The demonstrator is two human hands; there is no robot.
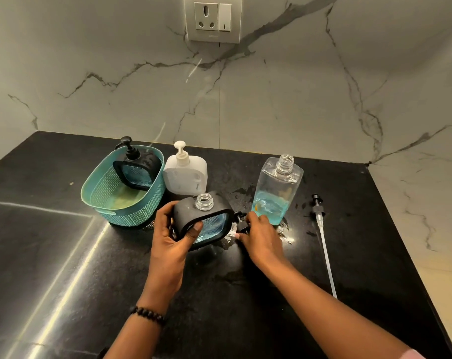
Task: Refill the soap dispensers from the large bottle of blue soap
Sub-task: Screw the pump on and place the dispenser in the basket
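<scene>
**Open dispenser left, pump right**

Far left: basket (121, 203) with a capped dispenser inside. Left hand (171, 234) clamped around the open dispenser (202, 218), mouth up and tilted slightly away, no pump fitted. Just right of it, touching the counter (64, 255): right hand (262, 235) closed over a small black pump (241, 224). Right again, near: big bottle (278, 189), upright, uncapped, blue soap low inside. Probably next: pump across leftward onto the neck, right hand nearer.
</scene>
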